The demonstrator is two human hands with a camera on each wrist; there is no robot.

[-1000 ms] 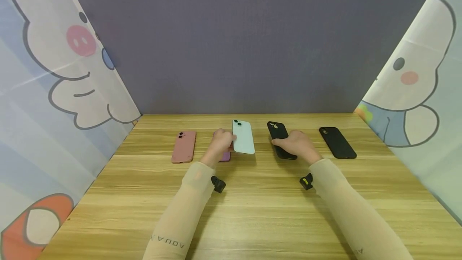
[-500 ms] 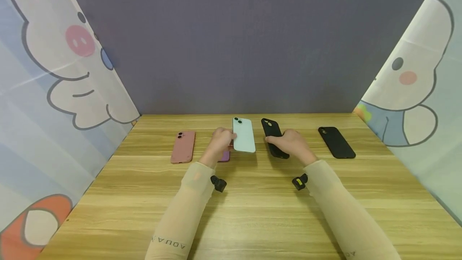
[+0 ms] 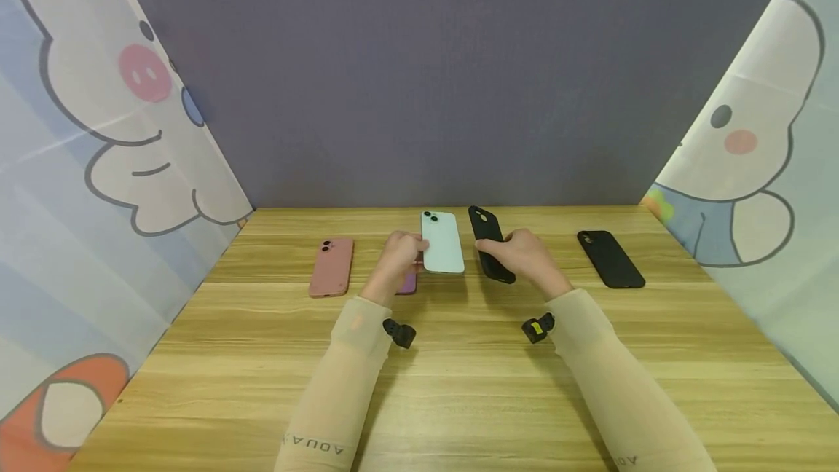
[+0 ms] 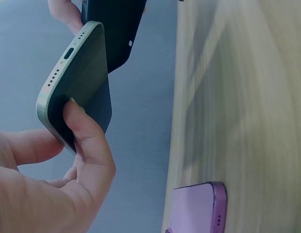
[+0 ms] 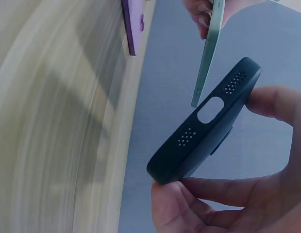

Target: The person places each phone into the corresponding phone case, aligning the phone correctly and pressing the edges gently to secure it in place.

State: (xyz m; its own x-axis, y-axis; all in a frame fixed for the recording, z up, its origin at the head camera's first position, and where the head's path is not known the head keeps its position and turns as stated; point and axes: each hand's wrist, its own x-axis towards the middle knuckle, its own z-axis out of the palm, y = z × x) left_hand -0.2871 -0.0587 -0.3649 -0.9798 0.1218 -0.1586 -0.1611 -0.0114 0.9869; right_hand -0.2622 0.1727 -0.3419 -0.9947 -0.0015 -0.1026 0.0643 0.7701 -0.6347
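In the head view my left hand [image 3: 398, 257] pinches a pale mint smartphone [image 3: 443, 245] by its left edge, back with two camera lenses facing up. The left wrist view shows its charging port end and dark screen [image 4: 87, 77], with fingertips on the screen side. My right hand [image 3: 526, 253] grips a black phone case [image 3: 484, 226] between thumb and fingers, tilted toward the phone. Its port cutout and speaker holes appear on the case edge [image 5: 199, 126] in the right wrist view. Both are held above the table, side by side with a narrow gap.
Below my left hand lies a purple phone [image 3: 408, 285], partly hidden. A pink phone [image 3: 331, 268] lies farther left on the wooden table [image 3: 452, 384]. Another black case [image 3: 611, 259] lies at the right. A grey panel [image 3: 446, 79] stands along the back edge.
My right hand has carried the black case left and upward, tilting it more toward the phone. The mint phone in my left hand has risen slightly.
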